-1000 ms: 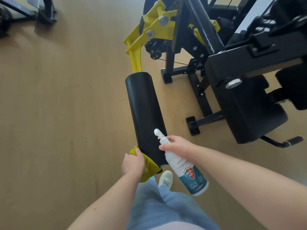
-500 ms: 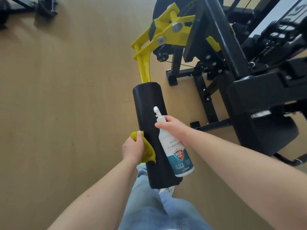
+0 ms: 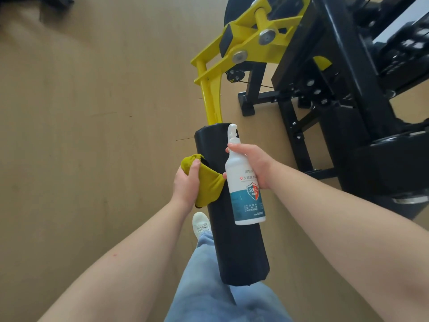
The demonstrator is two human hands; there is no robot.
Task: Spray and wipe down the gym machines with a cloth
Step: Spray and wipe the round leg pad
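Note:
A long black foam roller pad (image 3: pixel 234 247) hangs on a yellow lever arm (image 3: pixel 213 98) of a black gym machine (image 3: pixel 348 117). My left hand (image 3: pixel 186 184) grips a yellow-green cloth (image 3: pixel 207 182) pressed against the pad's left side, near its upper half. My right hand (image 3: pixel 253 165) holds a white spray bottle (image 3: pixel 245 184) with a blue label by its neck, above the pad, nozzle pointing away from me.
Tan wooden floor (image 3: pixel 92 135) spreads out to the left. The machine's black frame, base feet and seat fill the right side. Another dark machine base (image 3: pixel 58 0) sits at the top left. My jeans leg and white shoe (image 3: pixel 200 223) are under the pad.
My left hand has slid the cloth along the pad from its near end toward the yellow arm. My right hand has carried the bottle the same way. The view has closed in on the machine.

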